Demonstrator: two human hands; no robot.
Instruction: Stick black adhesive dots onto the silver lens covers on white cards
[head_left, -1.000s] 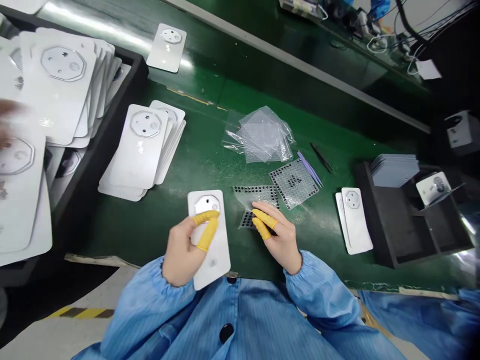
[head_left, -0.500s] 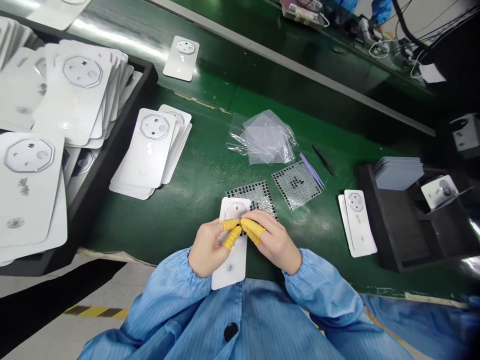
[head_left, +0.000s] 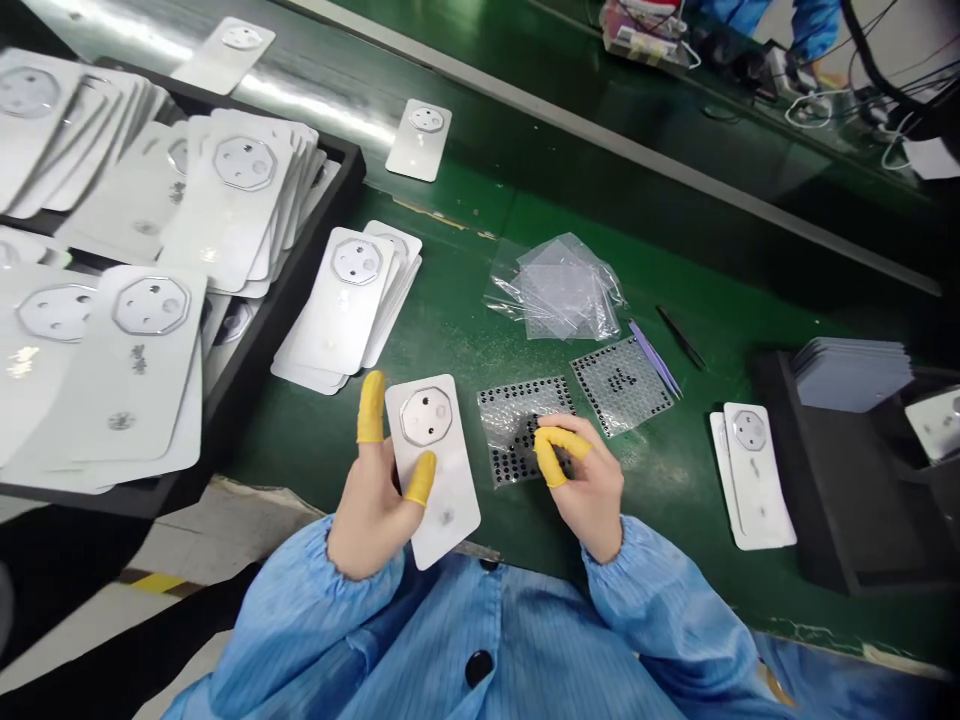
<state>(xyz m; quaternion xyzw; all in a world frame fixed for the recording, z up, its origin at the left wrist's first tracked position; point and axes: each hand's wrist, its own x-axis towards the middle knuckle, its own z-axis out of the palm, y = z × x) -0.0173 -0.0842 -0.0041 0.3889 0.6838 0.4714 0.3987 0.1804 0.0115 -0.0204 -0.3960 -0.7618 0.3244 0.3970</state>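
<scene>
My left hand [head_left: 369,505] holds a white rounded plastic panel [head_left: 442,490] with its thumb on the face and the other fingers partly hidden beneath. Its index finger points up past the edge; thumb and index wear yellow finger cots. An octagonal recess with small dark holes marks the panel's upper end. Over a clear sheet of small black round pads [head_left: 514,405], my right hand [head_left: 589,490] pinches thumb and index together, both in yellow cots. Whatever may be between those fingertips is too small to make out. A second dotted sheet [head_left: 622,390] lies to the right.
Purple tweezers [head_left: 655,358] and black tweezers [head_left: 681,338] lie near clear plastic bags [head_left: 562,290]. Stacked white panels [head_left: 352,300] stand left, beside a black tray [head_left: 300,255] full of more. At right, two panels [head_left: 754,475] lie by another black tray [head_left: 814,490].
My hands have parted. The left has moved left with the panel, its index finger now raised; the right has come off the panel, over the dotted sheet. The view has shifted.
</scene>
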